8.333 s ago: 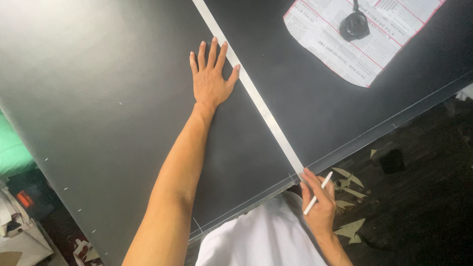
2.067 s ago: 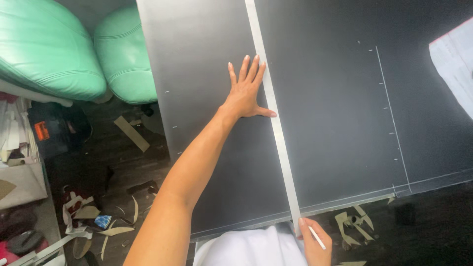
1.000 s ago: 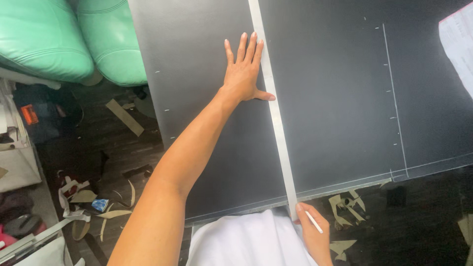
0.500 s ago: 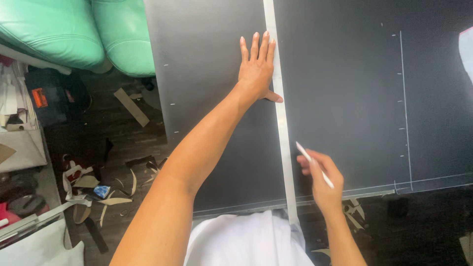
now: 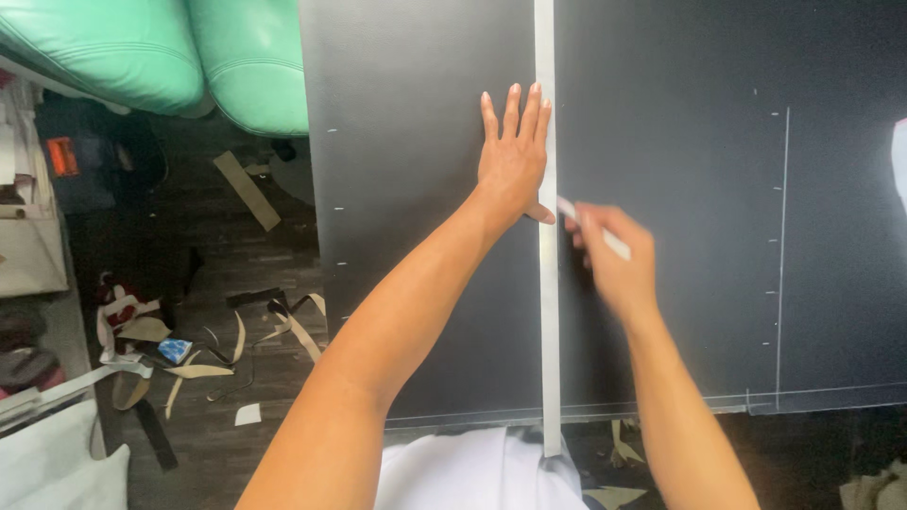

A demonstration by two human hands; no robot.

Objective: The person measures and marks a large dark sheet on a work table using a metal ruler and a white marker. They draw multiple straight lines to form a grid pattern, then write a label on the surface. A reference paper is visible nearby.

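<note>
A large black sheet lies flat in front of me. A long metal ruler runs across it from the near edge away from me. My left hand is spread flat on the sheet, its thumb and finger side against the ruler's left edge. My right hand, blurred by motion, holds a thin white marking pencil with its tip at the ruler's right edge, just below my left thumb. A drawn white line with tick marks shows on the sheet's right part.
Green padded cushions sit at the upper left. The dark floor on the left is littered with beige offcuts and scraps. White fabric lies at the lower left. A white paper edge shows at far right.
My right hand has risen from the sheet's near edge along the ruler's right side to just below my left thumb, still holding the pencil. The left hand stays pressed flat by the ruler.
</note>
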